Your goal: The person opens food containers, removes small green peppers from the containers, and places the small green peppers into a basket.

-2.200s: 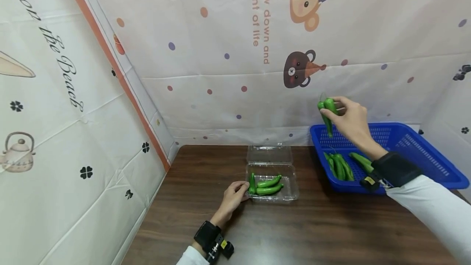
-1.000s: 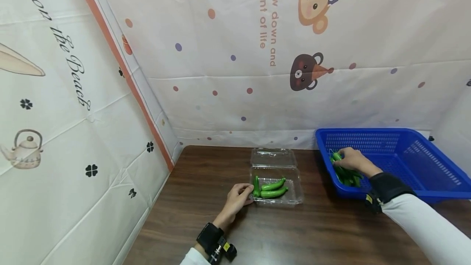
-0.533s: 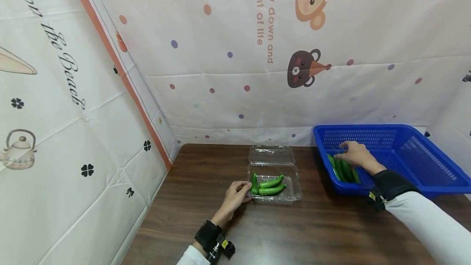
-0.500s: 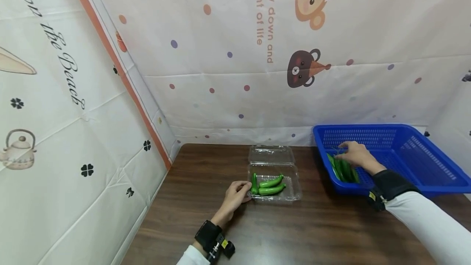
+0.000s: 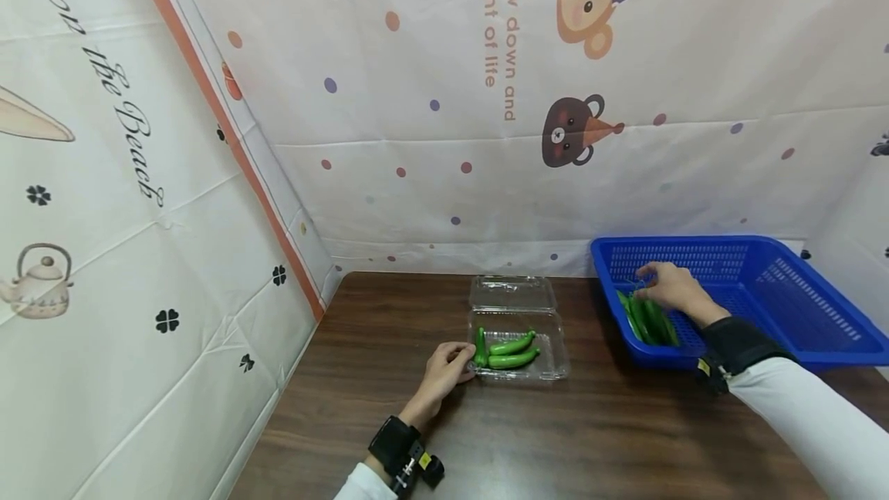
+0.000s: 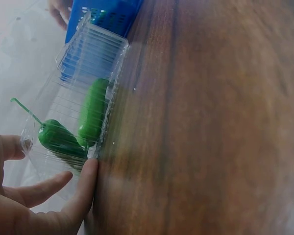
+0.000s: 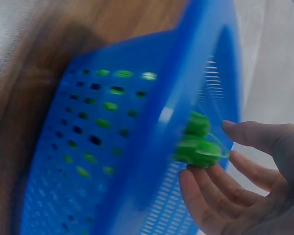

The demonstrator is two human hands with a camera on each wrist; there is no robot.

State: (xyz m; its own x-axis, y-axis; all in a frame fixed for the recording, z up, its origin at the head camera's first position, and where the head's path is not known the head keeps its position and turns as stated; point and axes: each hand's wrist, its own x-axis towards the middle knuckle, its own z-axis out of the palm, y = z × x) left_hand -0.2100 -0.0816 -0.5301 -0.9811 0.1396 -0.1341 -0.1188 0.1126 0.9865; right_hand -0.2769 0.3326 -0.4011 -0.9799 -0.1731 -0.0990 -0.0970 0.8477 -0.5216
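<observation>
From the head view, three peppers [image 5: 507,351] are lying in the clear box [image 5: 553,357] left of the blue basket [image 5: 799,284], more waiting there; wrist views: left hand [image 6: 44,196] is touching the box, fingers relaxed, right hand [image 7: 245,171] is loosely cupping peppers [image 7: 198,144] in the basket.

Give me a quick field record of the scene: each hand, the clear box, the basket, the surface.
left hand: fingertips touch the clear box's left end
right hand: in the blue basket, at the stem ends of the peppers there; grip unclear
clear box: lid open, holds three green peppers
blue basket: holds a bunch of green peppers at its left end
table: dark wood
</observation>
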